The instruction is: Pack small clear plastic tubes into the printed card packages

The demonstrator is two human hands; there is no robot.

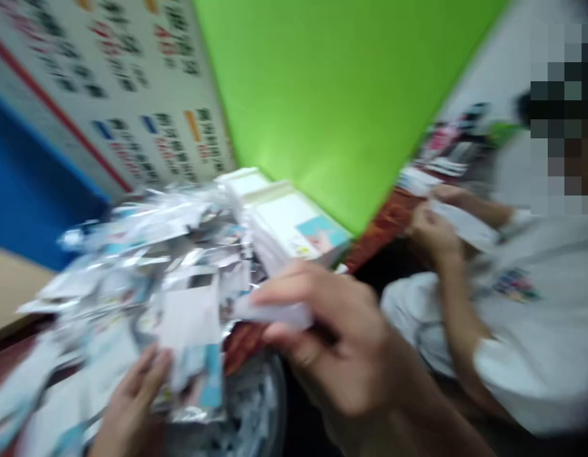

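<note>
Clear-sleeved packet (189,317) lies at the near edge of a loose heap of similar packets (113,279), between the two hands. Its sleeve is glossy and crinkled at the lower end, around a flat, matte white face with a blue patch. The left hand (136,387) is at its lower left edge, fingers close together and slightly curled; blur hides whether they pinch the packet or only touch it. The right hand (336,330) has a small white piece (284,312) between thumb and forefinger, the gap no wider than the piece, whose material I cannot tell.

Slick film against slick film could let the packet skid or drag its neighbours along, and an edge-only hold would make that likelier. A round-rimmed tub (280,397) sits just below the packet's lower right, so a slip might drop something among its pale contents. The white piece, held near one end, could twist or fall. Behind, squared white stacks (294,219) with crisp corners stand by a smooth green panel (341,95); mottled red bench (248,343) shows between.
</note>
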